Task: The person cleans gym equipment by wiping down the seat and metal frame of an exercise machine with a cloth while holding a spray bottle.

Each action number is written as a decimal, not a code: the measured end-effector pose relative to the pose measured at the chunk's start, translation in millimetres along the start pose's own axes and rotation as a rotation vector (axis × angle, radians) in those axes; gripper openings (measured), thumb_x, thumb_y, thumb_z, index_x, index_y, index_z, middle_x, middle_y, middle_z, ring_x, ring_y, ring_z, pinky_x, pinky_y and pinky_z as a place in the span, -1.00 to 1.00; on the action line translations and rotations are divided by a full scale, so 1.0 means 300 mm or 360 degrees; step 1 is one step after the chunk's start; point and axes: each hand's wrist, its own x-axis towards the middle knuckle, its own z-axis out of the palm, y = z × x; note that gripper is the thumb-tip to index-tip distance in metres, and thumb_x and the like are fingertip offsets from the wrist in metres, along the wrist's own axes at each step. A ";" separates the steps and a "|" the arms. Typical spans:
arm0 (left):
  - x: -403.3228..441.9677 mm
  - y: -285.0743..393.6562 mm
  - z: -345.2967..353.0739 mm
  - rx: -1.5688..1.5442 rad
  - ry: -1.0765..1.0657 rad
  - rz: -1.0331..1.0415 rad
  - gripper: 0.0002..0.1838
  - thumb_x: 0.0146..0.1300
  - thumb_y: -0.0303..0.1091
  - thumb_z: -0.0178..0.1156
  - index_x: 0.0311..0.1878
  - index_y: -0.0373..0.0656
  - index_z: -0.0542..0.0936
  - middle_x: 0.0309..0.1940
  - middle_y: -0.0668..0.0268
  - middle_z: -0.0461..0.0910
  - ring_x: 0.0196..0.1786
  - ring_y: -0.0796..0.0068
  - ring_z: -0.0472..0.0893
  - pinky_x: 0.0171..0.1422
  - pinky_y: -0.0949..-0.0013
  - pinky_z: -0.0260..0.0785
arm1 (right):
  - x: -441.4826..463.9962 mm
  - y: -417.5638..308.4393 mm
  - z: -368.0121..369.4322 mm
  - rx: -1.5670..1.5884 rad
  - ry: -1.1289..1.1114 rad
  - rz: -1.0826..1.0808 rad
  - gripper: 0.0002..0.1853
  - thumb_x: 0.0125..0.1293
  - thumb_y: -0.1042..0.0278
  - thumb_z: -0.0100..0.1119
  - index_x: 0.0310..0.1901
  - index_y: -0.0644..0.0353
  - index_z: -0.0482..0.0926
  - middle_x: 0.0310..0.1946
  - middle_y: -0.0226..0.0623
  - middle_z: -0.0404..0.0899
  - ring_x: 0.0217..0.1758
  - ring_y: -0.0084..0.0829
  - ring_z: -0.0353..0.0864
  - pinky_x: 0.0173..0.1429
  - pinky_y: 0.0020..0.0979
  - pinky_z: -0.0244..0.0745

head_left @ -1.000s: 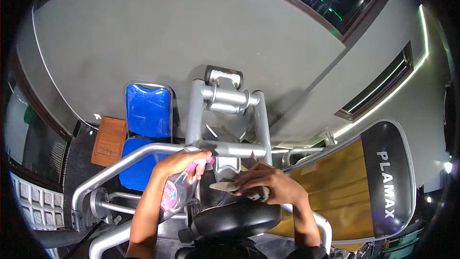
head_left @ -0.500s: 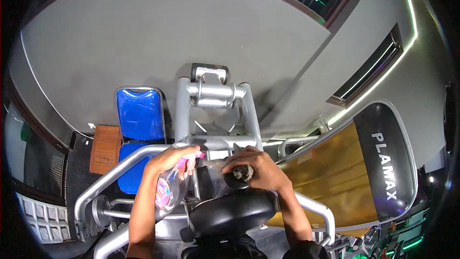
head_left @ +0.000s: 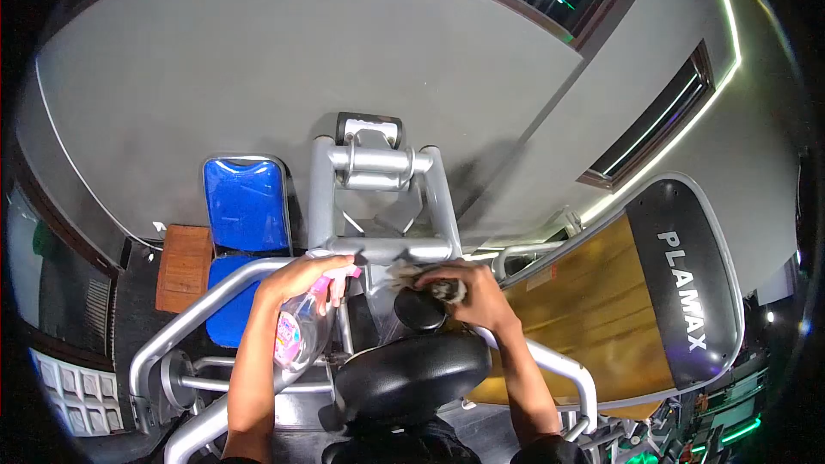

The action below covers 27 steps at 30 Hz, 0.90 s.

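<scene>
In my left hand point(head_left: 302, 279) is a clear spray bottle point(head_left: 302, 335) with a pink trigger head and a pink label; the fingers wrap round its neck. My right hand point(head_left: 477, 292) grips a bunched, light and dark patterned cloth point(head_left: 449, 290). The cloth is at the far edge of a small round black pad point(head_left: 419, 309), and the fingers partly hide it. Nearer to me is a larger rounded black padded cushion point(head_left: 412, 374) on the grey metal frame point(head_left: 382, 249) of an exercise machine.
A blue chair point(head_left: 247, 206) and a brown wooden box point(head_left: 183, 266) stand at left by the grey wall point(head_left: 284, 51). Silver tube handles point(head_left: 185, 326) curve out on both sides. At right leans a large panel marked PLAMAX point(head_left: 683, 283).
My right hand and the cloth have shifted slightly right across the small round pad, baring more of its top. My left hand keeps hold of the spray bottle; the view has turned slightly.
</scene>
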 end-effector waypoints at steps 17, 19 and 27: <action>-0.030 0.012 -0.004 -0.0131 0.0084 0.0080 -0.36 0.43 0.21 0.05 -0.46 -0.24 0.62 -0.51 0.13 0.63 -0.61 0.35 0.60 -0.56 0.36 0.49 | -0.107 0.085 -0.086 0.0057 -0.0073 -0.0218 -0.46 -0.29 0.54 0.38 -0.10 0.02 0.80 0.00 -0.26 0.74 0.07 -0.15 0.67 0.26 -0.21 0.50; -0.054 0.026 -0.012 -0.0190 0.0145 0.0144 -0.39 0.43 0.20 0.05 -0.40 -0.24 0.63 -0.51 0.14 0.63 -0.64 0.37 0.59 -0.58 0.37 0.48 | -0.058 0.114 -0.079 0.0138 -0.0088 -0.0273 -0.49 -0.21 0.61 0.36 -0.09 0.05 0.80 -0.04 -0.24 0.75 0.04 -0.19 0.71 0.21 -0.23 0.54; -0.162 0.051 -0.089 -0.0426 0.0907 0.0703 -0.46 0.40 0.12 0.12 -0.13 -0.29 0.66 -0.46 0.17 0.66 -0.71 0.42 0.53 -0.59 0.40 0.42 | 0.348 0.070 -0.024 0.0489 -0.0068 -0.0239 -0.53 0.09 0.66 0.23 0.07 0.05 0.72 0.00 -0.25 0.73 0.08 -0.41 0.68 0.25 -0.37 0.49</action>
